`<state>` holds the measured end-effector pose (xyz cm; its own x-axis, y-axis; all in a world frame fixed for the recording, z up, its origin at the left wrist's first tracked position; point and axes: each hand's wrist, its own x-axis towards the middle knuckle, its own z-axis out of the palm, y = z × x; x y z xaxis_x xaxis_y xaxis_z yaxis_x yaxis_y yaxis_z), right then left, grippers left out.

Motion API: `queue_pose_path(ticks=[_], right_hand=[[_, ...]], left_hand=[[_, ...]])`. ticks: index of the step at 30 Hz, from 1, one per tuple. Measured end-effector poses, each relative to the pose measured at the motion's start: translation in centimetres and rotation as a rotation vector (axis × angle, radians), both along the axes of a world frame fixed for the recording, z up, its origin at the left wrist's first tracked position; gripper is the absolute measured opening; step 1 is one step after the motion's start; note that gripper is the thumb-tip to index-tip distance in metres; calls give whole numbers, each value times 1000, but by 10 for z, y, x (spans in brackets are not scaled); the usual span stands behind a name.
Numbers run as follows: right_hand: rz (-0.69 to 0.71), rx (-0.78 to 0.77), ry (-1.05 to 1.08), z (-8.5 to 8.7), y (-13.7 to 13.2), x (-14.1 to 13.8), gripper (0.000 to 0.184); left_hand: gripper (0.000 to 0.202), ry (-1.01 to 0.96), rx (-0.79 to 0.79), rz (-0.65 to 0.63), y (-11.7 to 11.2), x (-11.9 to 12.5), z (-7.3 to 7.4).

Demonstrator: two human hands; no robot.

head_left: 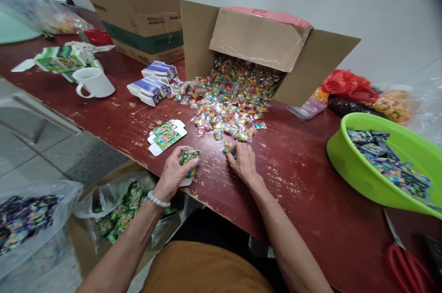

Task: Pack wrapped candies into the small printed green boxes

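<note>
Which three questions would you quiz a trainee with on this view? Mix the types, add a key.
1. True or false: the left hand holds a small green box.
2. What is at the fingertips of the right hand? A) mug B) wrapped candy C) scissors
3. What colour is the basin that holds the dark packets?

Key: 1. True. 2. B. 3. Bright green.

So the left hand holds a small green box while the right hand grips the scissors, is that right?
Not the scissors: in the head view, the right hand touches a wrapped candy. The left hand does hold a small green box.
</note>
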<state>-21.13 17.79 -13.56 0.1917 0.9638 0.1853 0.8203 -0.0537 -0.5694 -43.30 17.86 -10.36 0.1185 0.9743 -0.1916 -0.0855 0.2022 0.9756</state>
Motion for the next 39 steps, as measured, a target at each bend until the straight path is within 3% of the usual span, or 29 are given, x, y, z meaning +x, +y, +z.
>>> queue_pose_path(ticks=[3, 8, 10, 16, 21, 24, 27, 29, 33, 37, 39], right_hand=[[38, -12, 126, 3, -16, 0, 12], [70, -102, 1011, 18, -54, -18, 37], [97, -128, 1147, 27, -68, -24, 37], [129, -48, 863, 37, -83, -24, 22], [136, -14, 725, 38, -83, -15, 23], [170, -26, 702, 41, -83, -10, 25], [293, -96, 725, 43, -82, -6, 32], [358, -128, 731, 45, -81, -3, 31], [343, -107, 761, 51, -82, 3, 26], [370, -45, 640, 56, -83, 4, 19], [417, -43, 597, 57, -84, 2, 24]], left_hand=[[51, -72, -43, 8, -2, -1, 2], [50, -358, -229, 156, -5, 7, 4], [44, -435, -277, 153, -6, 10, 6], [32, -574, -344, 49, -20, 16, 11], [38, -397, -343, -94, -38, 11, 12], [42, -232, -331, -362, -45, 6, 10], [47, -197, -336, -669, -49, 7, 9], [46, -219, -321, -765, -51, 12, 9], [43, -244, -284, -760, -53, 22, 11], [48, -188, -209, -707, -55, 28, 13], [46, -118, -174, -681, -57, 30, 15]])
